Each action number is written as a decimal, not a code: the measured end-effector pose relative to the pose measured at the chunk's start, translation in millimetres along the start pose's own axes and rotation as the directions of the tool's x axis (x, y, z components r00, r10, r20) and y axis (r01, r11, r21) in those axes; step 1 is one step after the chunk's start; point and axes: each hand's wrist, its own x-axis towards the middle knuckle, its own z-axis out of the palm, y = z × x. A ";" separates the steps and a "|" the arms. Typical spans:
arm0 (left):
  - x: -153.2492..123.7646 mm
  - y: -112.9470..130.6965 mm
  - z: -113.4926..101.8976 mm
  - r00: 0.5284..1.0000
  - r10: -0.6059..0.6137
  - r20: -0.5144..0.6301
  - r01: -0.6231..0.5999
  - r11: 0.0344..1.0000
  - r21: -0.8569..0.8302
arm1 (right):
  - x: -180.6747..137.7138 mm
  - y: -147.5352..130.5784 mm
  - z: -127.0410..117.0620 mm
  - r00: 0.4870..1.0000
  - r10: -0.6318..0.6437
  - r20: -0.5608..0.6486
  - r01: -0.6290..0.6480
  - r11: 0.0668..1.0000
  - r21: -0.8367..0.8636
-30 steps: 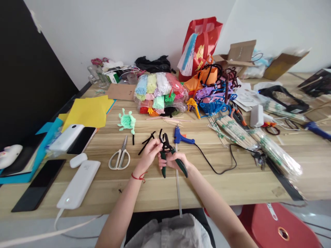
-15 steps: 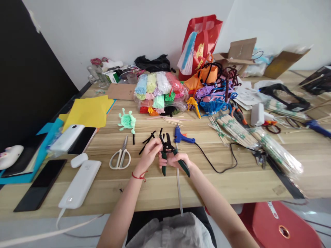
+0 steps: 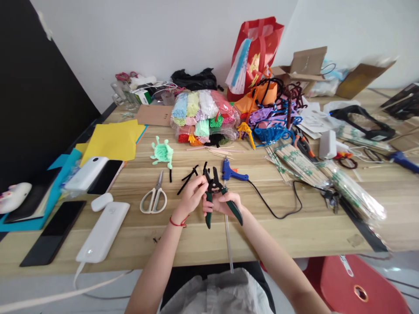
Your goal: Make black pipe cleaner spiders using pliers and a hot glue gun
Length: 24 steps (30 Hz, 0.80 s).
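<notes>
Little differs from the earlier frame: both hands stay at the lower centre of the frame over the wooden table (image 3: 294, 235), having drifted only slightly right and down, and the pliers are still held the same way. The right hand (image 3: 222, 203) is wrapped around the green-handled pliers (image 3: 214, 192), its fingers closed on the handles, which splay apart below the palm. The left hand (image 3: 191, 195) is curled at the tool's black head, its fingertips pinched on something small and dark there — too small to tell what. A red string circles the left wrist.

Just above the hands lie short black pipe-cleaner pieces (image 3: 187, 179) and a blue glue gun (image 3: 231, 173), its black cord running right. White scissors (image 3: 153, 198) rest to the left, near a green fuzzy figure (image 3: 162, 152).

As for containers — a clear plastic bag (image 3: 204, 115) at upper centre holds bundles of coloured pipe cleaners: blue, yellow, white, pink, green. Behind it a red tote bag (image 3: 258, 48) stands upright with a blue-and-white item sticking out. Open cardboard boxes (image 3: 307, 65) sit at upper right; their contents cannot be made out.
</notes>
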 end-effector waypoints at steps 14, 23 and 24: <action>0.6 1.3 2.3 0.999 -0.036 -0.019 0.034 0.996 -0.078 | -1.1 0.9 -6.5 0.999 0.016 -0.036 -0.018 0.997 -0.070; 5.6 4.9 2.1 0.995 0.075 -0.070 -0.093 0.945 -0.313 | -2.7 -1.8 -11.0 1.000 -0.013 -0.026 0.008 0.984 -0.177; 5.3 6.0 1.8 0.996 0.066 -0.059 -0.081 0.943 -0.323 | -3.2 -0.6 -11.6 0.999 0.002 -0.040 -0.009 0.983 -0.185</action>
